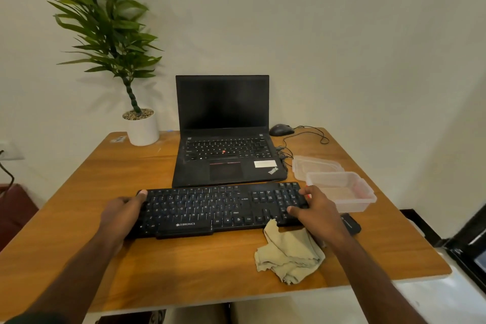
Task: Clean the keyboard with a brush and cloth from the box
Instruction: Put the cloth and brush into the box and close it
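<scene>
A black keyboard (210, 209) lies across the wooden table (184, 265) in front of a laptop. My left hand (122, 214) grips its left end, thumb on the top corner. My right hand (314, 212) grips its right end over the number pad, thumb on the keys. A crumpled beige cloth (289, 255) lies on the table just below the keyboard's right part, beside my right wrist. A clear plastic box (342, 192) stands open to the right of the keyboard, and its lid (315, 164) lies behind it. A small black object (351, 223), perhaps the brush, shows behind my right wrist.
An open black laptop (226, 155) stands behind the keyboard. A wired mouse (281, 129) and its cable lie at the back right. A potted plant (142, 126) stands at the back left corner. The table's front edge runs close below the cloth.
</scene>
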A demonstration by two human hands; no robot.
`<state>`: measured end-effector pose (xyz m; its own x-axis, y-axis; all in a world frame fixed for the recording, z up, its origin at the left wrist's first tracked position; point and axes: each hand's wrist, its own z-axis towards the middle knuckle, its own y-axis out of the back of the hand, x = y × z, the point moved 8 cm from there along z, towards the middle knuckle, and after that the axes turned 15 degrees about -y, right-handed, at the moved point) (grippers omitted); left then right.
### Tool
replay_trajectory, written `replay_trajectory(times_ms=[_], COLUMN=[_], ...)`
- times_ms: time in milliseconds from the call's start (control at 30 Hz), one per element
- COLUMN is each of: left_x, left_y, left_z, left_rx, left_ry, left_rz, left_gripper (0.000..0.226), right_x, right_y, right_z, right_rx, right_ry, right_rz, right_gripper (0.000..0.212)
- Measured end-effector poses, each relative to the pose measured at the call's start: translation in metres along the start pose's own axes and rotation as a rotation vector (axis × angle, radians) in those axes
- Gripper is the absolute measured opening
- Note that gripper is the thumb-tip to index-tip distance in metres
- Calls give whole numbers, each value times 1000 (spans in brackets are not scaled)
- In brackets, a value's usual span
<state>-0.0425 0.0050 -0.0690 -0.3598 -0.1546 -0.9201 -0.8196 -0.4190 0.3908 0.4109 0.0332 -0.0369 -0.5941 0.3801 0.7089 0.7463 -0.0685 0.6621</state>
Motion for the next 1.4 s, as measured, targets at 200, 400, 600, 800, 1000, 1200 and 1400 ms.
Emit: replay_trajectory(times_ms=[200, 400, 600, 800, 1000, 1200, 1400], left_x=[-9, -14, -14, -8, -3, -3, -7], left_y=[-20, -31, -28, -25, -21, -20, -19], left_z=[8, 4, -7, -13, -11, -12, -16], left_rx=[71, 135, 328, 418, 331, 235, 206], left_ry=[-43, -104, -255, -327, -401, -416, -425], left_rz=[8, 14, 90, 317, 323, 353, 386], left_gripper=[43, 31, 54, 128, 131, 120, 115], right_x=[-1, 1, -2, 1, 1, 6, 8], right_y=[9, 10, 5, 7, 7, 7, 7], right_z=[10, 23, 28, 28, 26, 21, 17], right_rx=[-6, 47, 54, 37, 20, 33, 31], right_ry=[10, 23, 51, 50, 50, 56, 53], right_rz=[-30, -89, -146, -211, -253, -318, -336], right_gripper=[61, 77, 74, 75, 76, 69, 71])
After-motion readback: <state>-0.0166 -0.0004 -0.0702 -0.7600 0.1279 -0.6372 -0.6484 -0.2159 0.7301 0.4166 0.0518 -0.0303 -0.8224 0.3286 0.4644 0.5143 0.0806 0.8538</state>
